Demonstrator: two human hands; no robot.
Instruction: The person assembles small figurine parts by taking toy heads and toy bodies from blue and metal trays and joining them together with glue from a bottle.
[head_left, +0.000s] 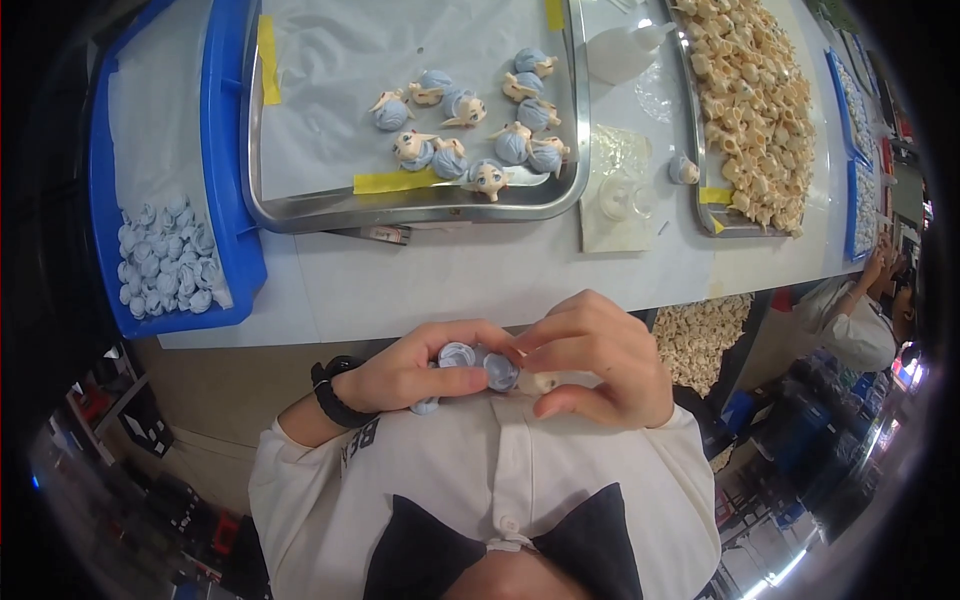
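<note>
My left hand (415, 370) is closed around several small blue-grey hair pieces of toy figures. One hollow hair piece (457, 355) lies in the palm, and another hollow one (501, 372) is at the thumb tip. Close beside it, my right hand (600, 365) has its fingers bent toward the thumb around a small cream-coloured head piece (543, 382), partly hidden by the fingers. Both hands are in front of my chest, near the table's front edge. On the metal tray (400, 207) beyond them lie several doll heads (488, 178) with blue-grey hair.
At the left, a blue bin (225, 150) holds many blue-grey hair pieces (165, 260). A white squeeze bottle (622, 52) and a small clear dish (618, 198) stand right of the tray. Farther right, cream pieces (750, 110) heap another tray. Another person (850, 325) works at far right.
</note>
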